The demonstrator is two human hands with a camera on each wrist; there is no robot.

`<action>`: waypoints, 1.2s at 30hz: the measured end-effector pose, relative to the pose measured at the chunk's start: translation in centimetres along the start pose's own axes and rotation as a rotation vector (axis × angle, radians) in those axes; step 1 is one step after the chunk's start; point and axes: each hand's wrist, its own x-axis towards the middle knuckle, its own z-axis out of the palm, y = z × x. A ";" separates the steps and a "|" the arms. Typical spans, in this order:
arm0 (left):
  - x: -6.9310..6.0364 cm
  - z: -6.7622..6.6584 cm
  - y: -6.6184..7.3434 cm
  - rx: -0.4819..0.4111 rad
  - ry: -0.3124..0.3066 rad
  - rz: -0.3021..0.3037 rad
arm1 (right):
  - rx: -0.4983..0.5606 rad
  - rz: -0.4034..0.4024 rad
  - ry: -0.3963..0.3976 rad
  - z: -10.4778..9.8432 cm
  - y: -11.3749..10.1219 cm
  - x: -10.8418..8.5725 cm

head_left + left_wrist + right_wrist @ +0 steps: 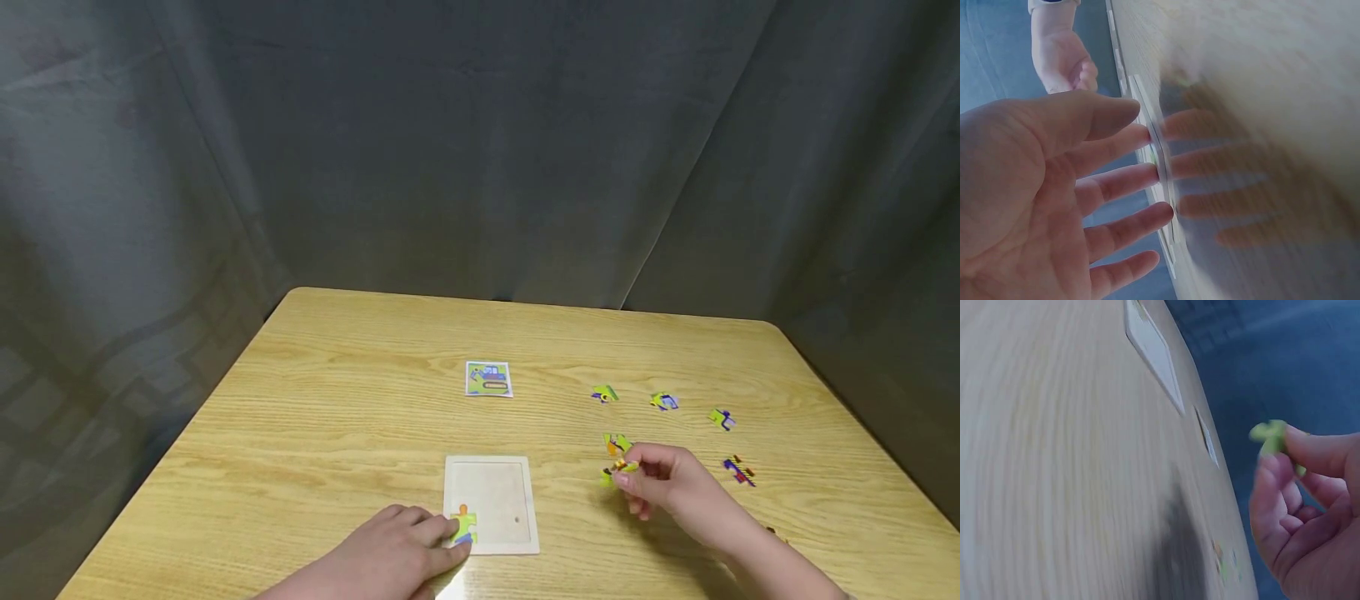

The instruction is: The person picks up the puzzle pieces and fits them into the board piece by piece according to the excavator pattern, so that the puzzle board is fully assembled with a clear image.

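Puzzle piece (1272, 432), mostly green, is pinched between the thumb and fingers of your right hand (671, 487), lifted off the worktop (322, 392) to the lower right of centre in the head view. Your left hand (397, 542), its fingers extended and spread, rests at the lower-left corner of the pale tray (534, 525), fingertips at the edge of a green corner piece (465, 527) lying there. Above the tray, near the middle of the frame, lies a picture card (488, 379), while loose pieces (664, 402) lie scattered toward the right side.
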 end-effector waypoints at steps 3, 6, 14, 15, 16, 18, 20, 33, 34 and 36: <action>0.0 0.0 0.0 -0.023 -0.014 -0.007 | 0.067 0.017 -0.055 1.7 -0.7 0.8; 0.1 0.0 0.0 -0.035 -0.014 -0.011 | 0.027 -0.017 -0.057 3.3 -1.2 1.4; 0.2 -0.3 0.2 -0.048 -0.021 -0.015 | 0.016 -0.019 -0.099 7.4 -1.7 2.9; 0.2 -0.3 0.2 -0.038 -0.019 -0.013 | 0.020 -0.013 -0.108 7.9 -1.8 3.1; 0.2 -0.4 0.2 -0.028 -0.017 -0.011 | 0.020 -0.010 -0.117 8.3 -1.8 3.3; 0.3 -0.4 0.2 -0.013 -0.015 -0.008 | -0.001 -0.018 -0.121 9.1 -1.9 3.6; 0.3 -0.4 0.2 0.003 -0.010 -0.004 | -0.035 -0.017 -0.119 9.9 -2.1 3.9; 0.2 -0.4 0.4 0.034 -0.005 -0.022 | -0.104 0.021 -0.139 12.3 -1.4 4.9; 0.2 -0.4 0.4 0.037 -0.002 -0.021 | -0.107 0.019 -0.143 12.3 -1.3 5.0; 0.2 -0.4 0.4 0.036 -0.001 -0.020 | -0.116 0.018 -0.152 12.4 -1.3 5.0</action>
